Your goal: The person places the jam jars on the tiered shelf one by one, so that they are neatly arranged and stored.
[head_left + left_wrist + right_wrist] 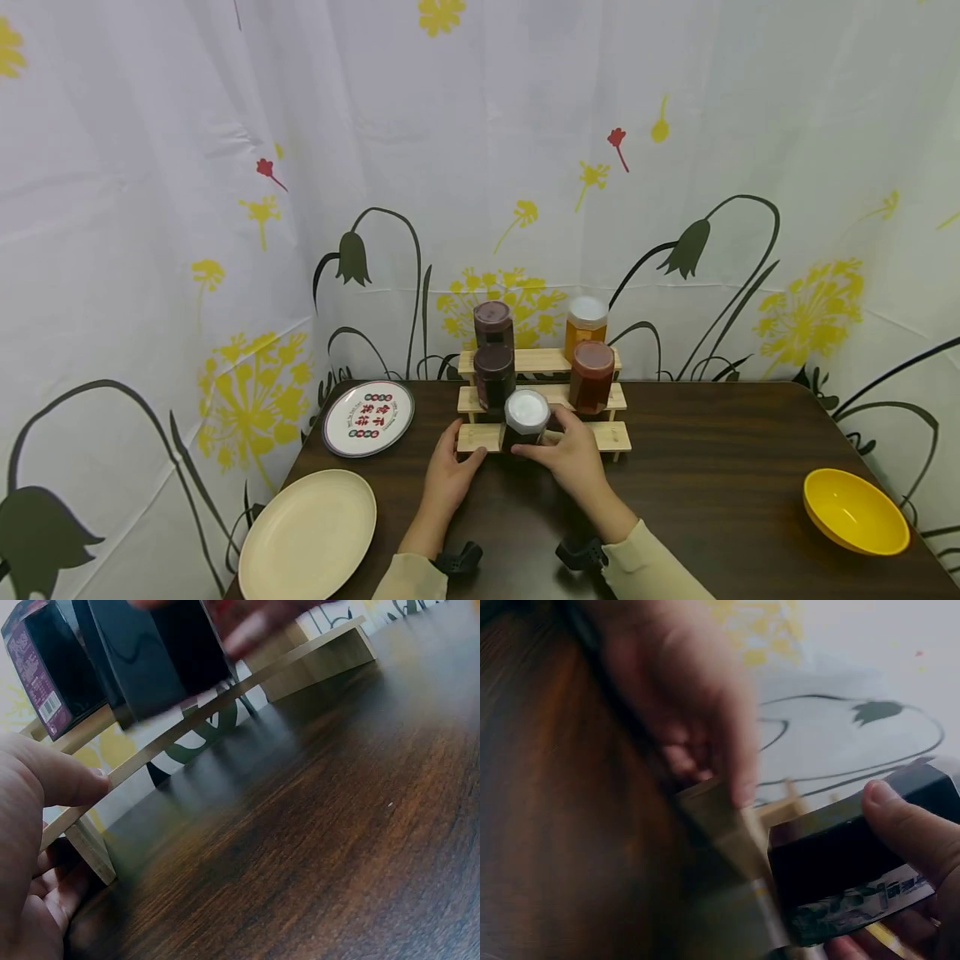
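A three-step wooden rack (611,437) stands at the far middle of the table. My right hand (577,458) grips a dark jar with a white lid (527,408) at the lowest step. In the right wrist view the thumb (900,817) lies along the dark jar's side. At the rack's left end, my left hand (447,473) holds the lowest step, its thumb (79,780) pressed on the front edge. Two dark jars (494,375) (492,325) stand on the left of the upper steps. On their right are a red jar (592,379) and an amber jar (585,329).
A small printed plate (386,396) and a larger cream plate (309,529) lie on the left of the dark wooden table (712,467). Near the right edge sits a yellow bowl (855,512). A flower-patterned curtain (465,158) hangs behind the table.
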Demonstrator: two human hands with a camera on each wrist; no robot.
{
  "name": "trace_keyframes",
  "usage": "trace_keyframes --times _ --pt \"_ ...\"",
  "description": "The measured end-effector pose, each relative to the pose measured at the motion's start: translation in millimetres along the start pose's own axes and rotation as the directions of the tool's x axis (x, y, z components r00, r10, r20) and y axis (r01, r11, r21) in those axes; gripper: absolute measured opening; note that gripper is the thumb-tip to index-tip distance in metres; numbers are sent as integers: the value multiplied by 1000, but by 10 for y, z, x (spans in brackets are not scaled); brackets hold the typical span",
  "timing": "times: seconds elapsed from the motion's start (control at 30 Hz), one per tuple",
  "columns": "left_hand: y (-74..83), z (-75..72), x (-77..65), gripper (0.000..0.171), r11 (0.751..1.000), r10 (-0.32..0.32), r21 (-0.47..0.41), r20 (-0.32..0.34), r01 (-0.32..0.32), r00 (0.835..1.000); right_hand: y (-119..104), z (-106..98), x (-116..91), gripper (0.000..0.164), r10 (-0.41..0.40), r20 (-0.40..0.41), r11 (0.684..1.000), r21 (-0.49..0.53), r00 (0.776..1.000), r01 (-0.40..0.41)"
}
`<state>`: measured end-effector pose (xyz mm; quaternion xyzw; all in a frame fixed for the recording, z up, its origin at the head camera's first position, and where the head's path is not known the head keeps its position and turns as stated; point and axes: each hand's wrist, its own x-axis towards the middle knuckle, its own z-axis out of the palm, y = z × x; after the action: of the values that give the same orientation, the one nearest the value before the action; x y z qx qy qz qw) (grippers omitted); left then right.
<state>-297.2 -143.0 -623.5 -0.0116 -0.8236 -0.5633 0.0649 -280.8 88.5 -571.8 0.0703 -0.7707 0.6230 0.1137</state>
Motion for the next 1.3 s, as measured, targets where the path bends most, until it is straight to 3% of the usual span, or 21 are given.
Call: trace_keyframes --times 0.2,0.5,1.13,1.3 --pt "4 -18 27 75 1000 9 17 3 -9 1000 137 125 -22 71 -61 -8 994 -90 998 60" --pt "-6 -3 56 75 1000 8 -6 3 -8 1000 227 161 2 69 30 40 999 36 999 -31" --pt "-22 -38 65 74 1000 16 -7 -9 -16 1000 302 182 23 63 -36 125 999 -18 991 39" --pt "-42 -37 43 75 1000 14 0 -10 -14 1000 276 130 54 67 4 189 1000 -23 982 0"
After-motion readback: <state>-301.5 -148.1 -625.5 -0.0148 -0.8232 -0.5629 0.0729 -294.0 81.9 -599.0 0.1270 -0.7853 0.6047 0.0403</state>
